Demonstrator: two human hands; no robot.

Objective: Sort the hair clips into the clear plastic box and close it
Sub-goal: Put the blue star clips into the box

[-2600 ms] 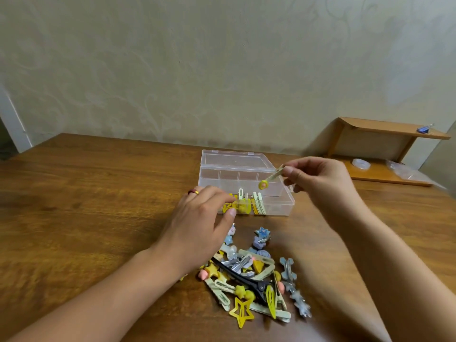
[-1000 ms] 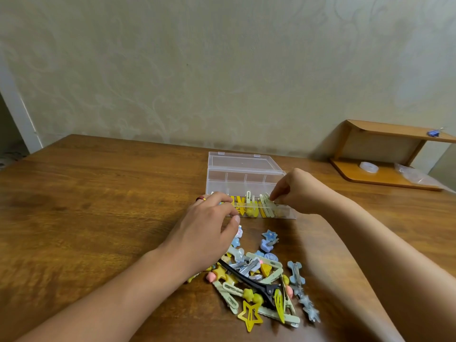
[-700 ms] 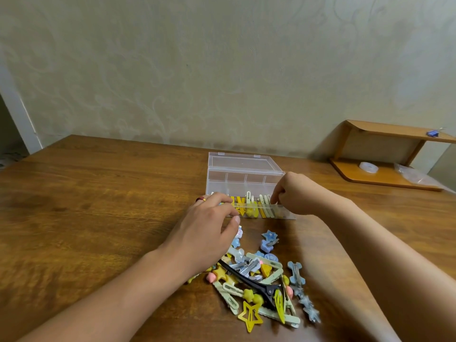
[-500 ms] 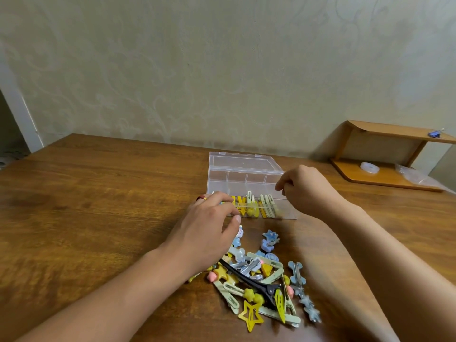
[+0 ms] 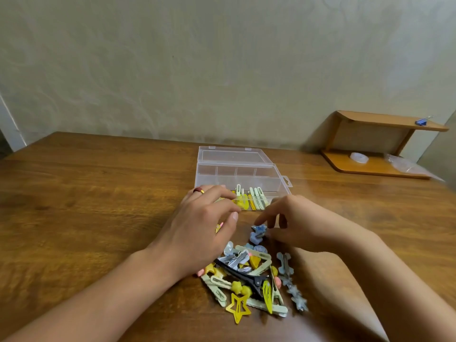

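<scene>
The right hand [image 5: 293, 225] reaches its loosely spread fingers to a blue star clip [image 5: 259, 229] atop the pile of hair clips [image 5: 249, 275]; whether it grips is unclear. The left hand [image 5: 199, 228] hovers curled, holding nothing visible, before the open clear plastic box [image 5: 239, 174] on the table [image 5: 86, 193].

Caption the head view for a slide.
Right hand reaches for a blue clip above the clip pile; clear box open.

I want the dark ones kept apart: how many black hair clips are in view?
1: the black clip lies slantwise atop the loose pile on the table, just right of the left hand. More could hide under the pile.
</scene>
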